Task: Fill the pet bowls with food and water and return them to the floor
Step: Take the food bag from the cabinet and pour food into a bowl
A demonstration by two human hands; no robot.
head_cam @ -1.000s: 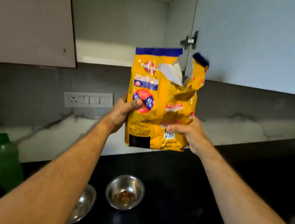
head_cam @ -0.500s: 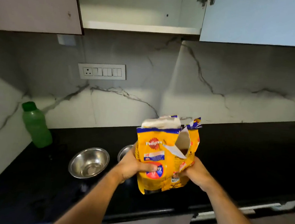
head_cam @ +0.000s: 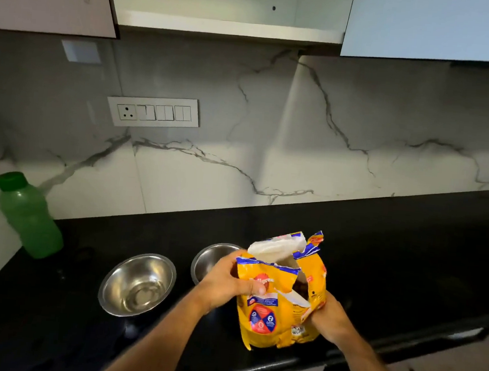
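My left hand [head_cam: 230,284] grips the upper left edge of the torn-open yellow plastic pet food bag with blue trim [head_cam: 273,312], thumb curled across its front and fingers wrapped behind. My right hand [head_cam: 327,320] clasps the bag's right side lower down, fingers curled round the crumpled plastic. The bag stands upright between the two hands, over the front part of the glossy black tabletop [head_cam: 408,259]; whether its bottom rests on the tabletop I cannot tell. Its torn top gapes, the white lining shows at the mouth, and something dark lies inside.

At ten o'clock from the bag, just behind my left hand, the rim of a round steel pet bowl [head_cam: 213,256] shows; my hand and the bag cover most of it, so I cannot see its contents. At nine o'clock from the bag, just beside that bowl, sits a second round steel pet bowl [head_cam: 137,285], shiny inside with no kibble in it. Farther out toward nine o'clock, a green plastic bottle with a green screw cap [head_cam: 29,216] stands upright against the white marble-patterned backsplash [head_cam: 269,158].

At eleven o'clock on the backsplash is a grey switch and socket panel [head_cam: 153,112]. At twelve o'clock, an open wall cabinet [head_cam: 227,25] shows a white shelf.
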